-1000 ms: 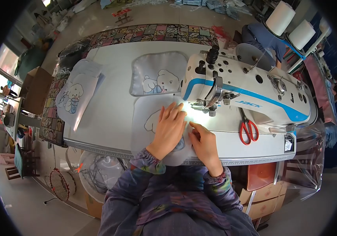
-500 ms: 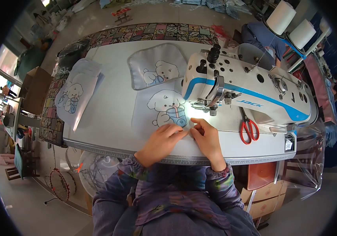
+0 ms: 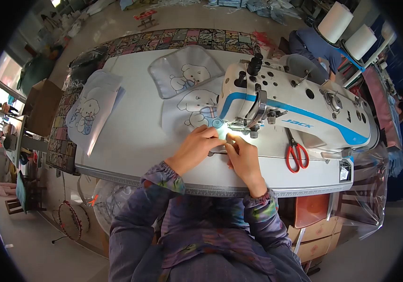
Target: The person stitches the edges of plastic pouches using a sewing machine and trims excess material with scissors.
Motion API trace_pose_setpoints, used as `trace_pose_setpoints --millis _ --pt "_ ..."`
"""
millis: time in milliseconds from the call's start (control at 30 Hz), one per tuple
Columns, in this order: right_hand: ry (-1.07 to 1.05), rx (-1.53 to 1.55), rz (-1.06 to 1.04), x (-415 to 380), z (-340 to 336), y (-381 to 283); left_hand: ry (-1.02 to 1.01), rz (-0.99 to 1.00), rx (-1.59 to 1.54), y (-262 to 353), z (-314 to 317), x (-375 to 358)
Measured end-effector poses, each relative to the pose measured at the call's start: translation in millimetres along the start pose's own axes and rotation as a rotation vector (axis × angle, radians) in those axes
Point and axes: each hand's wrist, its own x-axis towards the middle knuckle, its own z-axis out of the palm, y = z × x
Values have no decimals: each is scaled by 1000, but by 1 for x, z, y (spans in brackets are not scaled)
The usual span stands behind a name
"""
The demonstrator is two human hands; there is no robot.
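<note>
A white sewing machine [image 3: 300, 110] with a blue stripe stands at the right of the table. Under its lit presser foot lies the right edge of a pale printed panel [image 3: 175, 115], with a white puppy and a blue cup on it. My left hand [image 3: 197, 148] pinches the near corner of this panel. Just right of it, my right hand [image 3: 244, 162] is closed at the same edge, thumb and forefinger together close to the needle area. The fingertips hide the exact grip. A second puppy piece [image 3: 166, 73] with a grey bound edge overlaps the panel's far side.
Red-handled scissors [image 3: 297, 157] lie right of my right hand, beside the machine. A stack of printed panels [image 3: 88, 113] rests at the table's left. Thread cones [image 3: 334, 22] stand at the upper right. A person [image 3: 314, 47] bends behind the machine.
Both hands have moved away from me toward the presser foot, the panel sliding forward with them. The bound puppy piece has shifted slightly farther away and left.
</note>
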Motion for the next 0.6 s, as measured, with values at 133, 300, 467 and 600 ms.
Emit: trace_pose_setpoints --millis 133,300,467,600 --pt "-16 -16 -13 0 0 -1 15 58 49 -13 -1 13" --pt "-4 -107 -79 4 2 7 18 160 121 -26 0 22" --pt "-12 -81 -48 3 0 4 26 87 134 -2 7 21" --pt "-17 -56 -28 -1 -9 2 40 -65 178 24 26 22"
